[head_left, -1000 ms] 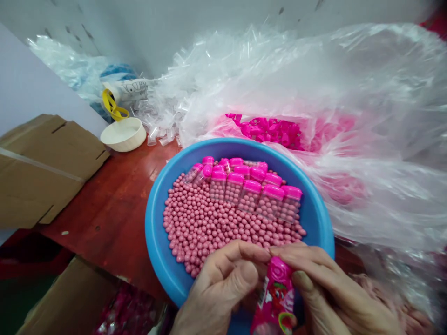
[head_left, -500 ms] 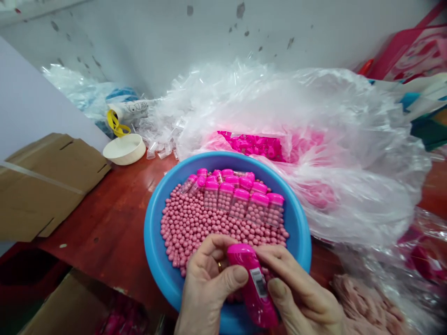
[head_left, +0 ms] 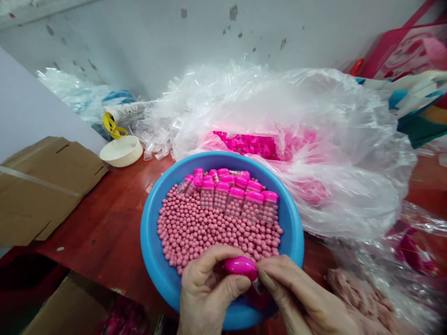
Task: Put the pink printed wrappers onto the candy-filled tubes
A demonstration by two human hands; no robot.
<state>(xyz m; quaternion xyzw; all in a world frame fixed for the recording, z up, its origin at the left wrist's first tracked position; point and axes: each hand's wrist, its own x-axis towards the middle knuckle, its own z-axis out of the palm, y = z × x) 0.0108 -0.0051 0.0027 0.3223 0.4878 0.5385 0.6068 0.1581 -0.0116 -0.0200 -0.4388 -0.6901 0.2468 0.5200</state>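
Note:
Over the near edge of a blue basin (head_left: 149,242), my left hand (head_left: 204,293) is closed round a small pink-capped container (head_left: 240,266) in a pink wrapper. Its glossy cap faces up towards me; the lower part is dark and blurred. My right hand (head_left: 302,293) pinches the container's right side with thumb and fingers, beside a partly hidden label. Round pink balls (head_left: 195,228) fill the basin. Several clear containers with pink caps (head_left: 221,187), with balls visible inside some, rest on the balls towards the back.
Behind the basin, a large clear plastic bag (head_left: 352,121) holds pink caps (head_left: 253,145). Clear empty containers (head_left: 162,149), a white dish (head_left: 122,152) and a yellow band (head_left: 112,126) lie at back left. Cardboard (head_left: 45,190) stands left; crumpled plastic and pinkish cloth (head_left: 359,295) lie right.
The container has tipped so that its cap points more towards me, and its barcode label is now mostly out of sight. Both hands still hold it; the view has shifted slightly.

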